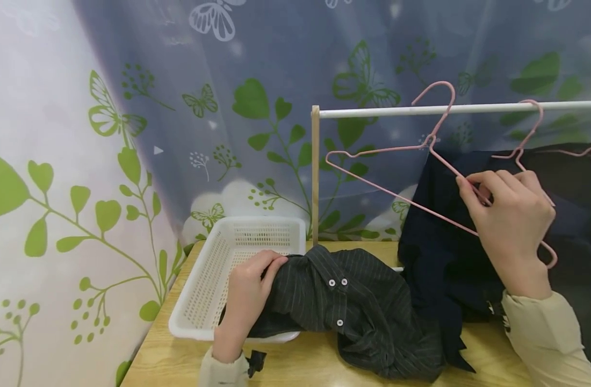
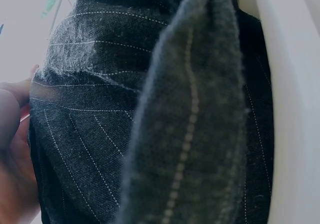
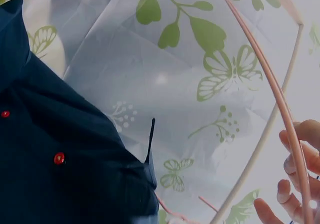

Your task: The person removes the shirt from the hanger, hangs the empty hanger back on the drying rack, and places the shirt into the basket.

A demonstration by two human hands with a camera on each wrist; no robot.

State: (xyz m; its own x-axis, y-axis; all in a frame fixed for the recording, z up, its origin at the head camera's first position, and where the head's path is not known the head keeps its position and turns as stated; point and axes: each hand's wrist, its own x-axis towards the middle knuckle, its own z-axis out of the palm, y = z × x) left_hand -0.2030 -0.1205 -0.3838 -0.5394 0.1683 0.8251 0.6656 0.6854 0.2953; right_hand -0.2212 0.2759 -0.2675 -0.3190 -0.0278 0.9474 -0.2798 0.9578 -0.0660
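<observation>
My left hand [image 1: 251, 287] pinches the edge of a dark pinstriped shirt [image 1: 326, 295] with white buttons, thumb and fingers together. The shirt lies bunched from the basket's right side across the table, and its striped cloth [image 2: 185, 119] fills much of the left wrist view. Up at the right, my right hand [image 1: 510, 223] grips a pink hanger [image 1: 432, 141] by its sloping arm. This hanger is bare and tilted, its hook close to the rack's white rod [image 1: 373, 113]; whether they touch I cannot tell. In the right wrist view its pink bar [image 3: 274, 82] passes by the fingers.
A white plastic basket [image 1: 189, 329] stands on the wooden table [image 1: 155, 352] at left. The rod's wooden post [image 1: 316, 177] rises behind it. Dark garments hang at right on pink hangers [image 1: 532, 129], among them a navy shirt [image 3: 90, 134] with red buttons. A leaf-patterned curtain [image 1: 276, 54] hangs behind.
</observation>
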